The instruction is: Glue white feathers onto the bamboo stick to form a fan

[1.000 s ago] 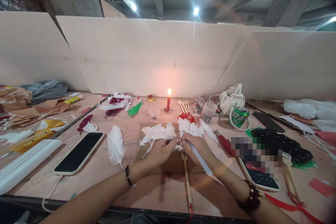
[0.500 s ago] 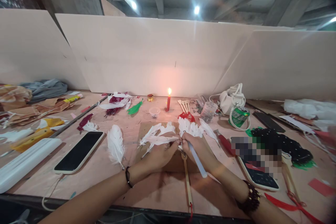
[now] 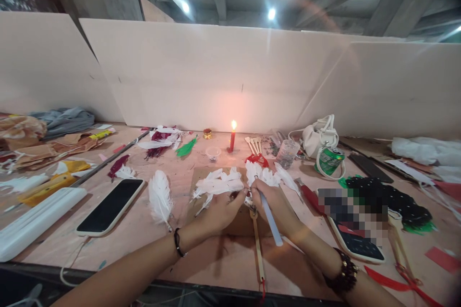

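Observation:
My right hand (image 3: 270,201) is closed around a translucent whitish stick, which looks like a hot-melt glue stick (image 3: 272,225), its lower end slanting toward me. Opposite it, my left hand (image 3: 223,211) has its fingers pinched at the inner end of a white feather (image 3: 218,185). Both sets of fingertips meet over the centre of a feather fan, whose white feathers (image 3: 261,171) spread out on a piece of brown cardboard (image 3: 232,228). The fan's wooden handle (image 3: 257,244) points toward me and ends in a red cord. My fingers hide the join between feathers and handle.
Behind the fan burns a red candle (image 3: 232,141), beside a small clear dish (image 3: 212,153). Phones (image 3: 110,208) lie at both sides. A loose white feather (image 3: 160,196) rests near my left wrist. To the right are a green can (image 3: 329,162), white bag (image 3: 317,139) and black dotted fan (image 3: 389,199).
The white feather at my left fingertips has swung slightly upward and lies flatter across the others. Both hands stay at the fan's centre, the stick still in my right hand.

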The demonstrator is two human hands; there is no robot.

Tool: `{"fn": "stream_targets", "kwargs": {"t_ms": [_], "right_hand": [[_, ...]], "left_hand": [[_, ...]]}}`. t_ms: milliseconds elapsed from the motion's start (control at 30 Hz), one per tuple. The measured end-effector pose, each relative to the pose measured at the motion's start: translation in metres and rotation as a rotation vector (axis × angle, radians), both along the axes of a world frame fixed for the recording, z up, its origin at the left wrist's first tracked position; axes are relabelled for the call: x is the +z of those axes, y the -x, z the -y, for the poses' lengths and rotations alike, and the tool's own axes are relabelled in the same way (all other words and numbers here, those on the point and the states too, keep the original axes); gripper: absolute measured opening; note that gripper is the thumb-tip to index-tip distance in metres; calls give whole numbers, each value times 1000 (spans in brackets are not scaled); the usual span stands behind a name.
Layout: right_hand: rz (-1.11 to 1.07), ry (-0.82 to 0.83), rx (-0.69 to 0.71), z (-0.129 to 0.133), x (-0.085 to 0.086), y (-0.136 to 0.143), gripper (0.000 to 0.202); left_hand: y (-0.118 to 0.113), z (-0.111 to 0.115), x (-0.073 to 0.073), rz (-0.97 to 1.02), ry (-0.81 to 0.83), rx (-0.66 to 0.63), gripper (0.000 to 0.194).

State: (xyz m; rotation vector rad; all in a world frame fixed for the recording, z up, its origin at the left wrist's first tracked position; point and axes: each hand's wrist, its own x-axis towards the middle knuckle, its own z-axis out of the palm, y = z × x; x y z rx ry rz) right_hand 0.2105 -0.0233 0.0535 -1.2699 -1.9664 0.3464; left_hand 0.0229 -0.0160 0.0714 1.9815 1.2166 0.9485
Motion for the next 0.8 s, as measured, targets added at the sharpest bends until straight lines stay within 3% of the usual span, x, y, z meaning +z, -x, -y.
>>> {"fn": "stream_targets", "kwargs": {"t_ms": [200, 467, 667, 800], "right_hand": [[-36, 3, 4, 7, 15, 7, 18], [-96, 28, -53, 3, -8, -7, 17], [-103, -7, 9, 1, -12, -10, 28], [-74, 2, 27, -2, -13, -8, 24]], "left_hand": [[0, 2, 1, -26, -90, -58, 29], [-1, -1, 6, 132, 197, -63, 41], [-1, -6, 5, 203, 229, -57, 42], [-2, -3, 7, 193, 238, -54, 42]]}}
